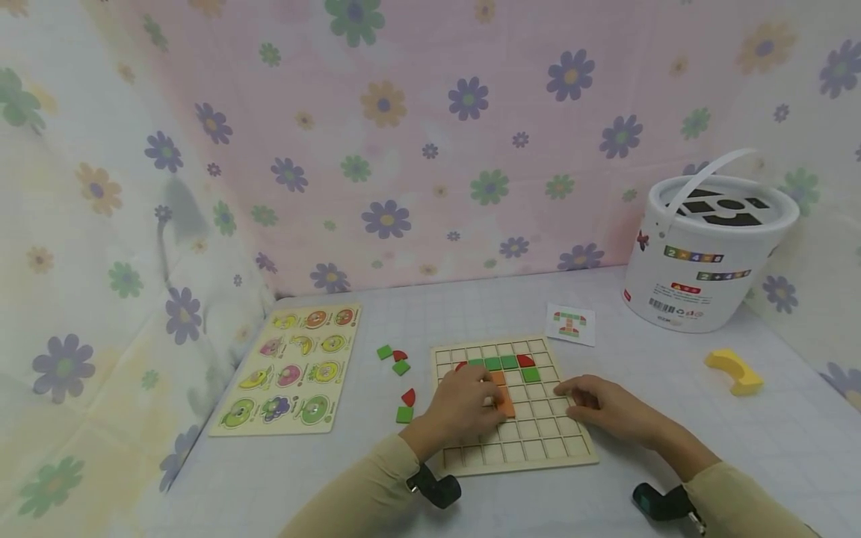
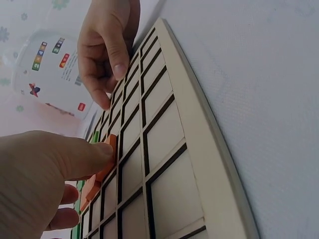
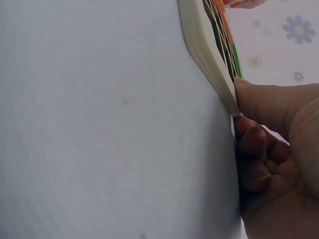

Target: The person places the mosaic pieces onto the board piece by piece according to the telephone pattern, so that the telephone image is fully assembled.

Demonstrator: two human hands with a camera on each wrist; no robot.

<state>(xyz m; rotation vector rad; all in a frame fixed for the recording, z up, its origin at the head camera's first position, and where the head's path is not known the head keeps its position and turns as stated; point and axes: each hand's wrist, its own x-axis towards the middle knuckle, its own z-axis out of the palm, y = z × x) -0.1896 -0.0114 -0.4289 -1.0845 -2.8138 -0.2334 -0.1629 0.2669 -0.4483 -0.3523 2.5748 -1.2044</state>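
Your left hand (image 1: 460,400) pinches a flat orange tile (image 1: 507,408) on the square pale-wood grid board (image 1: 546,429) | your right hand (image 1: 610,408) grips its right edge

A white rectangular card (image 1: 570,324) is placed behind a beige square wooden grid board (image 1: 543,409). To their left, a beige rectangular wooden fruit puzzle (image 1: 296,359) is laid.

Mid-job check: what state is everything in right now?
Left hand: pinching an orange tile
Right hand: gripping the edge of the grid board
Grid board: partly filled
Loose tiles: off the board
Bucket: lidded, handle raised
Pattern card: face up
Fruit board: face up
Yellow block: lying free
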